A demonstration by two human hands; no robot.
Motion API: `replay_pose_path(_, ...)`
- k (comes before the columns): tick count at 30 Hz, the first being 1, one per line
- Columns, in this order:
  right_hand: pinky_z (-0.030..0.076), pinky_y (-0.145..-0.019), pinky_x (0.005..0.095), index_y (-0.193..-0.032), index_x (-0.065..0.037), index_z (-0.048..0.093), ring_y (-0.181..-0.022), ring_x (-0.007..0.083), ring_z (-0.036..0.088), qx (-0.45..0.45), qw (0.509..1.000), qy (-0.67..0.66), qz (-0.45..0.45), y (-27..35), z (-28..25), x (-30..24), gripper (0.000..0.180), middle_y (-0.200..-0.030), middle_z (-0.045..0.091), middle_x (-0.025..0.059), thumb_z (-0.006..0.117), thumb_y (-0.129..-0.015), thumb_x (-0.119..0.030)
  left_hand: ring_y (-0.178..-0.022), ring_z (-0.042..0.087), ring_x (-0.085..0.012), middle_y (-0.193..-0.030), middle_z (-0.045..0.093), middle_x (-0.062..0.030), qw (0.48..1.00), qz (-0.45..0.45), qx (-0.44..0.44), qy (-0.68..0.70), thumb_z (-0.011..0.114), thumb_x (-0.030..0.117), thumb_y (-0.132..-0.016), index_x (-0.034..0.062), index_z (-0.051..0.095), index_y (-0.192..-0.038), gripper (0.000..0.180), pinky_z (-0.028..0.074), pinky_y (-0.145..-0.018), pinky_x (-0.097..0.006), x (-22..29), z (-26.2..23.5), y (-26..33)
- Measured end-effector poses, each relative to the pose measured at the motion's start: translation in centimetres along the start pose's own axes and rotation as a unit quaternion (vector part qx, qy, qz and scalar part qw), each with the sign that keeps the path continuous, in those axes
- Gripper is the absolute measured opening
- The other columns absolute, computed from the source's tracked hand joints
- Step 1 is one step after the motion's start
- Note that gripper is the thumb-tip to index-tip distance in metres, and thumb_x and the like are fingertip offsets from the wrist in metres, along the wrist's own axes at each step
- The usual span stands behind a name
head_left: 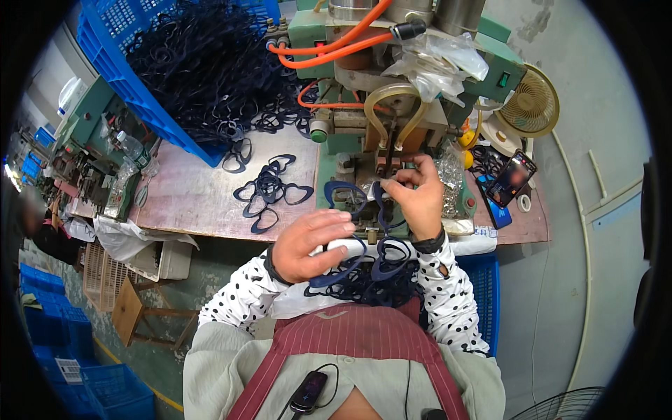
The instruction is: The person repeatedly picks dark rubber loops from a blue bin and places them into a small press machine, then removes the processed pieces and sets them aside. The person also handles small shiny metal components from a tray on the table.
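My right hand (422, 199) is at the front of a green bench press machine (339, 143). Its thumb and forefinger are pinched near the top of a dark blue looped plastic frame (381, 207), right below the copper-coloured jaws (387, 162). Another dark blue frame loop (334, 193) sits at the machine, left of those fingers. My left hand (311, 243) hovers lower left, fingers stretched and thumb apart, close above a dark blue loop (325, 278). More looped frames (371, 288) are heaped on my lap. Whether the left thumb touches one is unclear.
A blue crate (115, 77) spills dark looped pieces onto the table (189, 196), where a small pile (269, 185) lies. Orange air hoses (336, 52) cross above. At right are a phone (514, 175) and a fan (532, 101); a wooden stool (133, 311) stands left.
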State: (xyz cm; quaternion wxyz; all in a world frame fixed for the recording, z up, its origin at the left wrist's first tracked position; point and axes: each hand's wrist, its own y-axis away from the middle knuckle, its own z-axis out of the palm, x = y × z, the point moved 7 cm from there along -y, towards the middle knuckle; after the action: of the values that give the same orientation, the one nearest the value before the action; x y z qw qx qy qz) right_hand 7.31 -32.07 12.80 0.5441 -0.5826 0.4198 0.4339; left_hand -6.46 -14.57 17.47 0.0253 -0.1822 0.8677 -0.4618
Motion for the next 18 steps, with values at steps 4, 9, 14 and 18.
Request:
replay_pose_path(4,0.045,-0.063,0.0224,-0.115,0.004,0.045,-0.068,0.0073,0.055,0.002,0.998,-0.057,-0.006,-0.1,0.3,0.7,0.053,-0.079,0.067,0.0079,0.076,-0.073,-0.003,-0.109,0.06,-0.0389,-0.121,0.058,-0.0224,0.998,0.036,-0.047,0.011,0.068,0.0,-0.076,0.0023,0.058,-0.101,0.028,0.051,-0.092,-0.051,0.4,2.6,-0.7)
replay_pose_path(9,0.05,-0.073,0.0263,-0.119,0.003,0.049,-0.083,0.0134,0.062,0.001,0.999,-0.002,-0.032,-0.1,-1.0,0.1,0.05,-0.094,0.069,0.0091,0.073,-0.075,-0.003,-0.105,0.062,-0.0398,-0.12,0.058,-0.0248,0.991,0.104,-0.043,0.065,0.067,0.0,-0.077,0.0007,0.058,-0.099,0.024,0.053,-0.091,-0.051,1.0,3.6,-2.6)
replay_pose_path(14,0.049,-0.081,0.0279,-0.118,-0.001,0.055,-0.089,0.0157,0.064,0.105,0.99,0.084,-0.03,-1.1,-8.0,3.5,0.039,-0.102,0.07,0.0117,0.068,-0.08,-0.001,-0.117,0.056,-0.0371,-0.126,0.057,-0.021,0.987,0.105,-0.108,0.049,0.064,0.006,-0.079,0.0023,0.056,-0.099,0.022,0.046,-0.101,-0.051,-0.7,6.8,-1.6)
replay_pose_path(18,0.05,-0.079,0.0325,-0.11,-0.001,0.06,-0.091,0.0229,0.067,0.182,0.941,0.28,-0.048,-0.6,-13.5,7.4,0.031,-0.095,0.07,0.0136,0.069,-0.08,-0.005,-0.115,0.058,-0.0383,-0.124,0.058,-0.0228,0.99,0.096,-0.086,0.056,0.065,0.006,-0.079,0.0007,0.058,-0.098,0.021,0.047,-0.099,-0.052,-0.7,6.8,-1.9)
